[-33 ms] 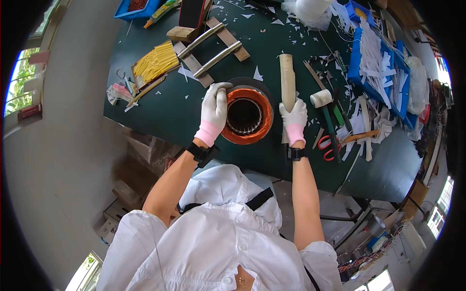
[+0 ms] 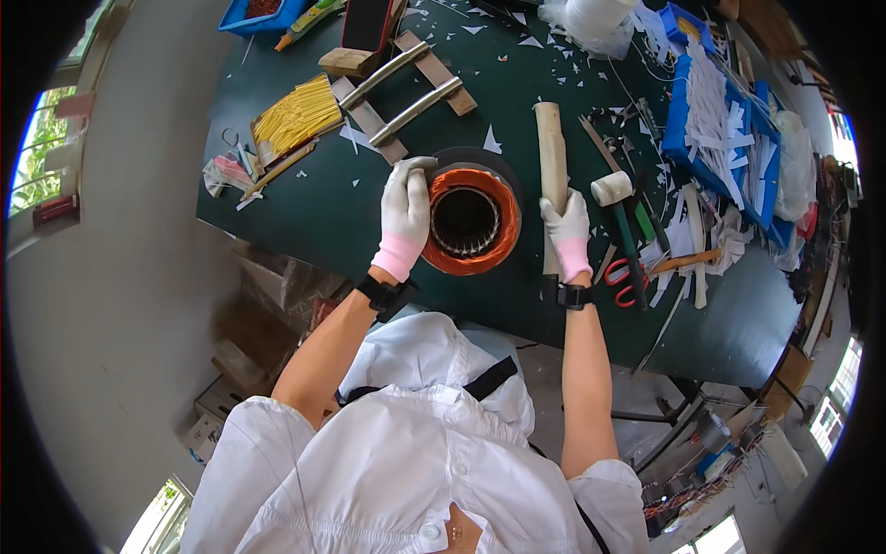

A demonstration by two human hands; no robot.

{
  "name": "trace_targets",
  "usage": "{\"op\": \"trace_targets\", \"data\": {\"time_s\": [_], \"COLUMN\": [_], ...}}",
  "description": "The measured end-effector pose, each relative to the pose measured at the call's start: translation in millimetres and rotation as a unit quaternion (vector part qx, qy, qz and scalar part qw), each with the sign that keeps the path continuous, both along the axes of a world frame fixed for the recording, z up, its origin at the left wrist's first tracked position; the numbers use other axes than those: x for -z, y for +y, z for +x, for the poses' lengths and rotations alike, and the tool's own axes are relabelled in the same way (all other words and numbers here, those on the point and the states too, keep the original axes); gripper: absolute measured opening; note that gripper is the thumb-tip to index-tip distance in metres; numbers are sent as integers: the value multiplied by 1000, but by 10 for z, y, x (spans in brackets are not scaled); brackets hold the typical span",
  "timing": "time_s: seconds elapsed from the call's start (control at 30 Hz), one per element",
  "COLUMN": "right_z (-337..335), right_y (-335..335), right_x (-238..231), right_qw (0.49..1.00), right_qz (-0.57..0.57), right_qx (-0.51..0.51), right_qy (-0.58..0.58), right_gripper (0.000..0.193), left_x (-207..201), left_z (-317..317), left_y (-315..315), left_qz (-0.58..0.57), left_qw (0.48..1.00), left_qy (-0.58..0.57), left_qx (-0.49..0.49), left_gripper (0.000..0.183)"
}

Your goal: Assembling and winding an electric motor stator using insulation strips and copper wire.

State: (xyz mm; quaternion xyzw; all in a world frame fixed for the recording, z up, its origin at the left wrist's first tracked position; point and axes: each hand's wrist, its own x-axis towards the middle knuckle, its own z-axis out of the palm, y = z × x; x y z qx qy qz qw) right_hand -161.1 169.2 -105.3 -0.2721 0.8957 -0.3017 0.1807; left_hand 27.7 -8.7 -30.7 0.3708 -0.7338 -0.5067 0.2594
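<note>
A motor stator (image 2: 499, 242) with a ring of orange-red copper windings and a dark hollow bore stands on the table in front of me. My left hand (image 2: 404, 205), in a white glove with a pink cuff, is closed against its left side, fingertips curled over the far edge. To the right of the stator, my similarly gloved right hand (image 2: 567, 227) is wrapped round a pale wooden bat (image 2: 551, 152). The bat points away from me, and its darker near end passes beside my wrist. A gap separates bat and stator.
A metal-bar stand (image 2: 415, 97), yellow strips (image 2: 300, 115) and a phone (image 2: 366, 23) lie at the far left. On the right are a white-headed mallet (image 2: 611, 188), red-handled scissors (image 2: 628, 284) and blue bins (image 2: 678, 111) of white paper strips. Paper scraps litter the green table (image 2: 305, 198).
My right hand and the wooden bat have shifted slightly to the right, away from the stator. The left hand and the stator look almost unchanged.
</note>
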Motion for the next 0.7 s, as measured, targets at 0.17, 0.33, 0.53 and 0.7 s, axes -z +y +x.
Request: {"op": "trace_targets", "data": {"time_s": [0.17, 0.33, 0.53, 0.7], "right_z": [57, 748, 351, 332], "right_y": [411, 130, 340, 290], "right_x": [-704, -1063, -960, -1014], "right_qw": [884, 905, 866, 980], "right_qz": [-256, -75, -198, 18], "right_qx": [123, 40, 224, -143], "right_qy": [-371, -417, -401, -134], "right_gripper": [38, 39, 18, 30], "left_x": [4, -18, -70, -49], "left_z": [94, -23, -23, -49], "left_y": [415, 323, 136, -8], "left_qz": [-2, 8, -29, -18], "left_qw": [982, 986, 994, 999], "left_qy": [49, 23, -11, -7], "left_qx": [-185, -165, -102, -29], "left_gripper": [29, 26, 24, 23]}}
